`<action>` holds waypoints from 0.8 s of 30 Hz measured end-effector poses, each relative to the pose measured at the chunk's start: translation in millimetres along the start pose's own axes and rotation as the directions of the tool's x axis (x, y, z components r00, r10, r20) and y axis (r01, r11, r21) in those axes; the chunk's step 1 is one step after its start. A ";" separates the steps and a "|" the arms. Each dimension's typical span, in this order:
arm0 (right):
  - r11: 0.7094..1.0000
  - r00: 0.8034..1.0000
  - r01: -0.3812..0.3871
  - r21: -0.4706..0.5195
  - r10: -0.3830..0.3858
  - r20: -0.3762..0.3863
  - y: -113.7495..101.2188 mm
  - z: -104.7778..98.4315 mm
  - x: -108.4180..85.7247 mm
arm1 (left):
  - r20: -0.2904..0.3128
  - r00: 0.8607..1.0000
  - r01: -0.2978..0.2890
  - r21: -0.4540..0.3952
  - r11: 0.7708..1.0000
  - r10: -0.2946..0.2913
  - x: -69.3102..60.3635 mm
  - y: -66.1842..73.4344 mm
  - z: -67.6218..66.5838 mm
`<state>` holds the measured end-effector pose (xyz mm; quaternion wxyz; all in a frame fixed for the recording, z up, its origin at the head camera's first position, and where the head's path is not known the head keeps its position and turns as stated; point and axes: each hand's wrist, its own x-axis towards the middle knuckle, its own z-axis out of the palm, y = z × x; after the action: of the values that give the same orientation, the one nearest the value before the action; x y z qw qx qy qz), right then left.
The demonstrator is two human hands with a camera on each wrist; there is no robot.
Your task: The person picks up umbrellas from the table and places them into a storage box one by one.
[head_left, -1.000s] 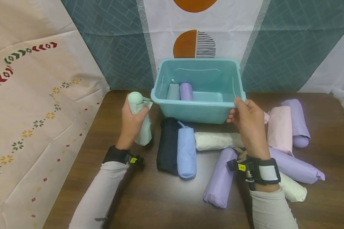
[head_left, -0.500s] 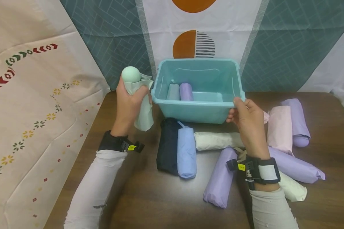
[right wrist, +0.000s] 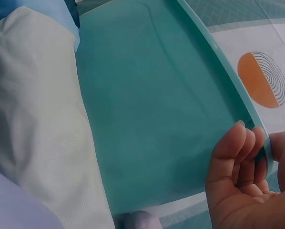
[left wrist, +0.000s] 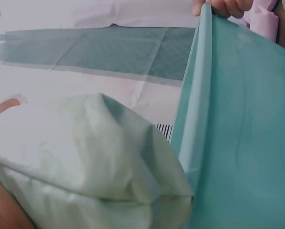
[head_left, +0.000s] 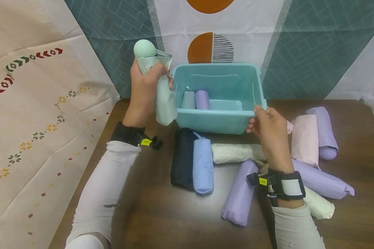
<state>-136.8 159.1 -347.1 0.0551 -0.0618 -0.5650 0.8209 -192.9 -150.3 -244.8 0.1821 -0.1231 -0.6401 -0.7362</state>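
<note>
In the head view my left hand (head_left: 144, 90) grips a mint-green folded umbrella (head_left: 166, 103), its round handle end up, over the left edge of the teal bin (head_left: 215, 122). The umbrella's lower end fills much of the left wrist view as pale green cloth (left wrist: 95, 157), beside the bin's rim (left wrist: 197, 105). My right hand (head_left: 271, 138) pinches the bin's front right rim between thumb and fingers, also seen in the right wrist view. Inside the bin, a grey-blue umbrella (head_left: 188, 100) and a purple one (head_left: 202, 100) lie side by side at the left.
Before the bin lie a black umbrella (head_left: 183, 159), a blue one (head_left: 203, 166), a cream one (head_left: 235, 153) and a purple one (head_left: 240, 193). To the right are a pink one (head_left: 304, 140), more purple ones (head_left: 322, 131) and another cream one (head_left: 319, 204). Patterned cloths hang behind and left.
My left hand has raised the mint-green umbrella from beside the bin, and its lower end has moved right to the bin's front left corner. My right hand keeps its place on the rim.
</note>
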 end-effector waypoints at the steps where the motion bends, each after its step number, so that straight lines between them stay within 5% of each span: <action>1: 1.000 1.000 0.000 -0.003 0.000 -0.001 -0.1 0.0 0.1 | 0.003 1.000 0.007 -0.012 1.000 -0.007 3.7 -0.3 1.9; 10: 1.000 1.000 -0.011 -0.011 0.011 -0.010 -0.8 1.1 0.1 | 0.054 0.994 0.100 -0.044 0.994 -0.098 30.6 -10.5 19.2; 24: 1.000 1.000 0.004 -0.009 -0.004 -0.007 1.7 -0.4 1.6 | 0.114 0.985 0.138 -0.037 0.990 -0.133 28.4 -29.0 26.8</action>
<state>-138.3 159.1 -348.9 0.0585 -0.0637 -0.5686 0.8181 -232.3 -123.6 -255.1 0.0930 -0.1241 -0.6395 -0.7530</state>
